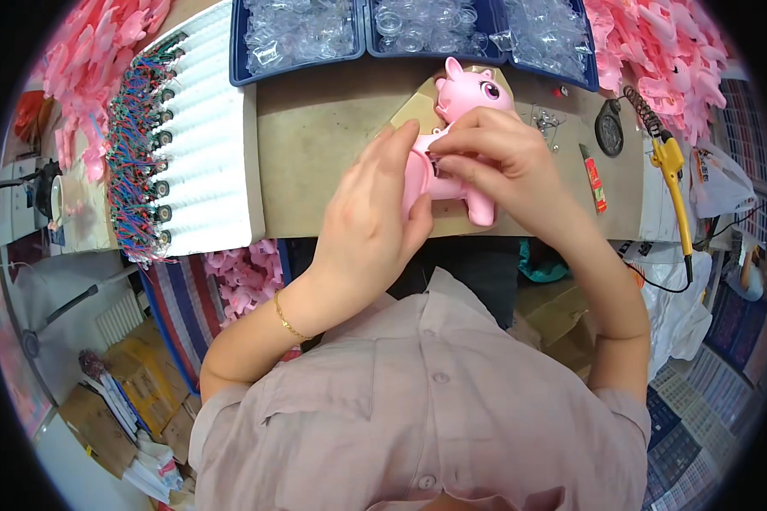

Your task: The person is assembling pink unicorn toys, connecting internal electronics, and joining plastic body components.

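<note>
A pink toy pony (471, 95) with a large painted eye lies on its side on a tan pad (411, 100) at the middle of the bench. My left hand (368, 194) grips the pony's rear from the left, thumb near and fingers along its back. Over the pony's body, my right hand (507, 162) is closed in a pinch, thumb and forefinger together at an opening in the body. Something small and dark shows there, but the fingers mostly hide it.
Blue bins (362, 47) of clear plastic parts stand at the back. On the left, a white foam tray (213, 136) carries wired round parts (164, 136). Pink plastic pieces (102, 77) are heaped on both sides. At right lie a red-and-green tube (594, 180), a black disc (608, 128) and a yellow-handled tool (669, 157).
</note>
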Demonstrator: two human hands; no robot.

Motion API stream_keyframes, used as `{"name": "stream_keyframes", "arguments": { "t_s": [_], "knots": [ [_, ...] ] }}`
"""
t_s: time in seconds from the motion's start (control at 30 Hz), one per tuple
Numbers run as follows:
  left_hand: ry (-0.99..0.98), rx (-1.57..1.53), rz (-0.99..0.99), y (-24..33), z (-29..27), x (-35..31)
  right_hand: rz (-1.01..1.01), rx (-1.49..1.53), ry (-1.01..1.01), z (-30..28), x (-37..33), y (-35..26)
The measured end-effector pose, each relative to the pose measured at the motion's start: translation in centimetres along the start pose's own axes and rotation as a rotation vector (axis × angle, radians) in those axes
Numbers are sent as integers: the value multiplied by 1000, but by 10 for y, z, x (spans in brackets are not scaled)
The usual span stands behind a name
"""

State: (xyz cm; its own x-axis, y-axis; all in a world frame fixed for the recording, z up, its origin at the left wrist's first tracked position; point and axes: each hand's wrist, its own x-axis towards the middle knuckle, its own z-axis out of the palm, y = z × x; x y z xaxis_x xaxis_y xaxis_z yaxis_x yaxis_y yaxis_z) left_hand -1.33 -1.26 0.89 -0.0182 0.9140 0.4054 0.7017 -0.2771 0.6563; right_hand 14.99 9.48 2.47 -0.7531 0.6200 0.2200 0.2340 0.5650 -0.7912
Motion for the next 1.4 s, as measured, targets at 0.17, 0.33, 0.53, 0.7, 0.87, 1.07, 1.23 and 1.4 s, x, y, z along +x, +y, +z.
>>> {"name": "stream_keyframes", "arguments": {
  "t_s": [0.17, 0.33, 0.53, 0.7, 0.87, 1.07, 1.23, 1.4],
  "knots": [
    [15, -20, -52, -2, 1, 0, -85, -110, 5, 4, 3, 6],
    [-45, 53, -18, -3, -3, 6, -163, -266, 62, 4, 2, 0],
    [-142, 268, 162, 2, -4, 12, -158, -675, -36, 0, -13, -36],
    [-237, 548, 369, 12, -7, 15, -306, -877, -207, 8, -5, -49],
    [-231, 519, 383, 3, -5, 16, -346, -922, -225, 4, -4, -44],
    [-158, 321, 267, 5, -6, 14, -185, -600, 127, 16, -25, -24],
    [-131, 221, 166, 4, 0, 10, -158, -730, 152, 20, -25, -32],
    [-310, 564, 381, 10, -11, 17, -267, -936, -268, 11, -11, -47]
  ]
}}
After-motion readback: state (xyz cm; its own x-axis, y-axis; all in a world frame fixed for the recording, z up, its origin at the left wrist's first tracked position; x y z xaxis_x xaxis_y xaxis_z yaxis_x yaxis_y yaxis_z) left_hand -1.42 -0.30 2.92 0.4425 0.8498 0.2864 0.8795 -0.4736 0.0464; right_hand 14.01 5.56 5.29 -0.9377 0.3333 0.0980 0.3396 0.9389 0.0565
